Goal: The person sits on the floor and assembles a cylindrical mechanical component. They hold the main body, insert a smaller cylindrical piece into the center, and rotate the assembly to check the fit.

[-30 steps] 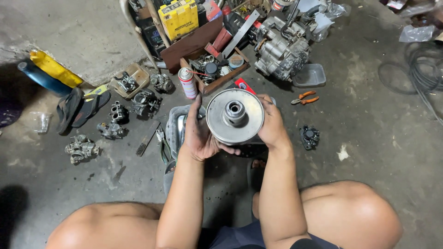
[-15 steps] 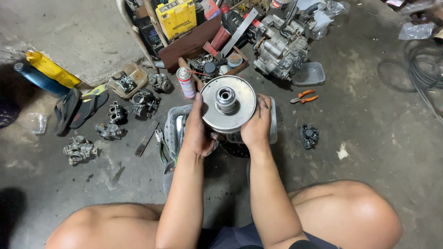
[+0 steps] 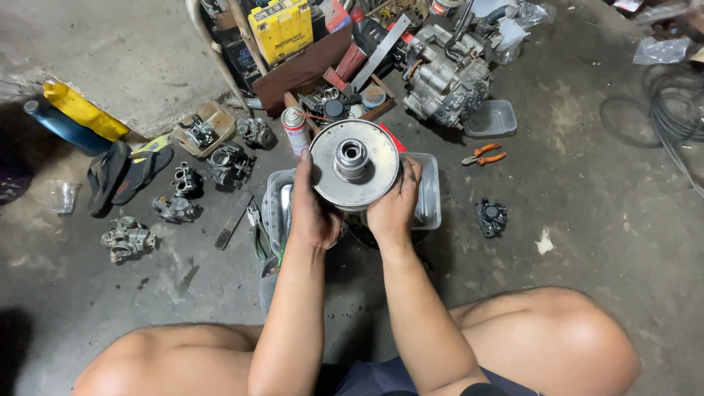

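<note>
— While both palms press its rim from below, where does the round silver metal pulley disc with the raised centre hub (image 3: pixel 354 166) sit?

— Held up between the left hand (image 3: pixel 314 213) and right hand (image 3: pixel 394 207), both clamped on its edge, above the shallow metal tray (image 3: pixel 429 198) on the grey concrete floor (image 3: pixel 587 235).

— What changed?

— A second ago the disc was lower and more to the right, with the fingers spread round it; now it is raised, further from the body, and the hands have closed in under its near edge.

— Meaning?

— Likely it's being turned for inspection. The red-capped spray can (image 3: pixel 296 129) stands just left; orange-handled pliers (image 3: pixel 483 155) lie apart.
</note>
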